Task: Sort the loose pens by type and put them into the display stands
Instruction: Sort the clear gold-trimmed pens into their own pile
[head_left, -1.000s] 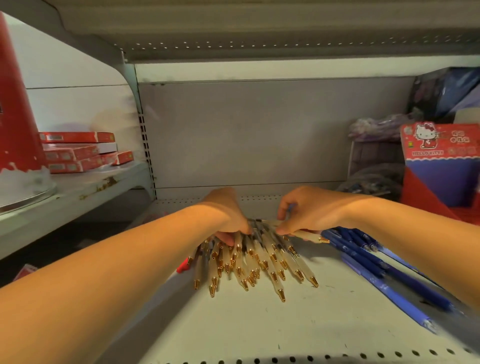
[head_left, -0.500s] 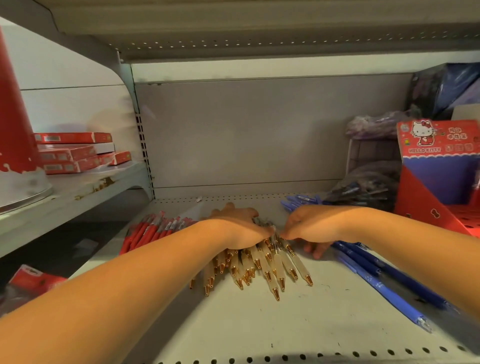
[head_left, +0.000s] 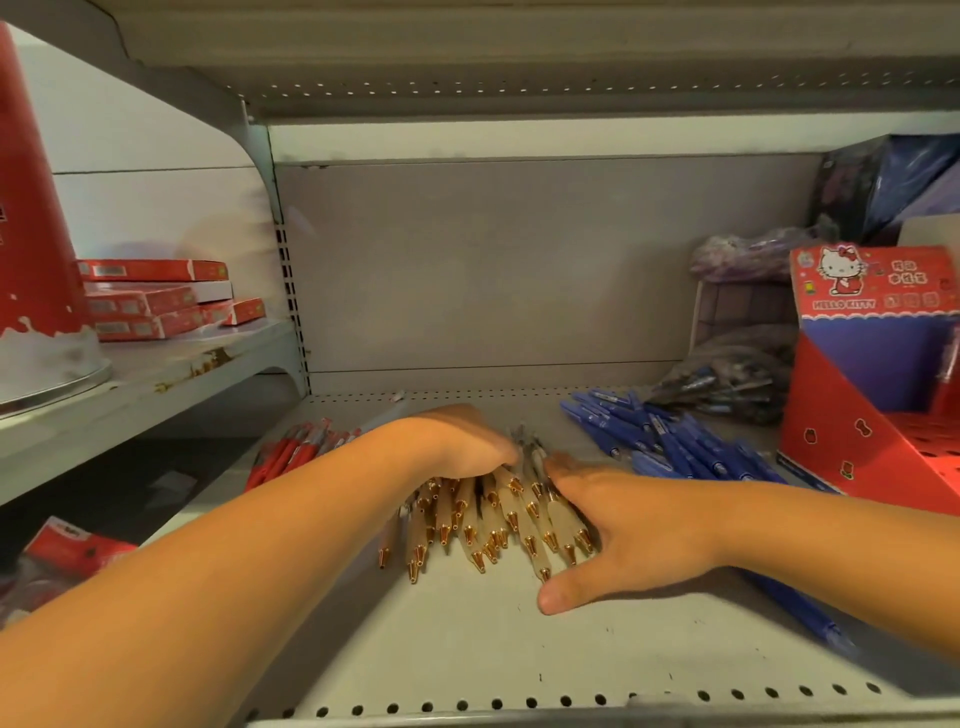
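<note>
At the centre of the frame, a fan of pale gold-tipped pens (head_left: 483, 519) is seen lying on the grey shelf (head_left: 467, 649), tips turned toward the lower edge. The far end of the fan is covered by the left hand (head_left: 457, 447), which is laid palm down with its fingers bent over the barrels; whether any pens are actually gripped cannot be told, since the fingertips are hidden. The right flank of the pile is touched by the right hand (head_left: 639, 530), which is held wide open with straight fingers along the outermost pens and the thumb stretched out on the shelf; nothing is held in it.

Two other kinds have been laid apart: red pens (head_left: 291, 452) at centre left, behind the left forearm, and blue pens (head_left: 670, 447) at centre right. A red cardboard display stand (head_left: 872, 447) is placed at the right edge, just beside the blue pile.

The sorting appears largely done, and the step in hand is judged to be the squaring-up of the gold-tipped kind into one bundle. For the next move, both hands would need to be closed round the bundle so that it can be lifted whole and carried to a stand; loose pens at the edges could easily be dropped.
</note>
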